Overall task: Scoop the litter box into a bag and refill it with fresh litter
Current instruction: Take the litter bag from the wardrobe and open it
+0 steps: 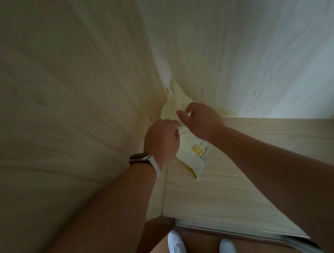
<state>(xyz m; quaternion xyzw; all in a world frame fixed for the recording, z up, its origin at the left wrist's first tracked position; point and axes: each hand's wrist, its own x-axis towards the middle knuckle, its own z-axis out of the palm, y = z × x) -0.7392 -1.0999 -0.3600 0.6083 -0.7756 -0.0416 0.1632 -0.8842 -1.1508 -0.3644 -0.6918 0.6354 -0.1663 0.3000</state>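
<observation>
Gripping the yellow pouch [195,156] by its top, my left hand [160,142] steadied it; my right hand [200,119] hovered, fingers apart.

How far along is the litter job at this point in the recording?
Done: nothing that shows; no litter box, scoop or loose litter is in view. In hand: the left hand grips the top of a pale yellow bag on a wooden shelf. The right hand is at the bag's top; whether it holds it I cannot tell. Left: apparently all the scooping and refilling.
</observation>
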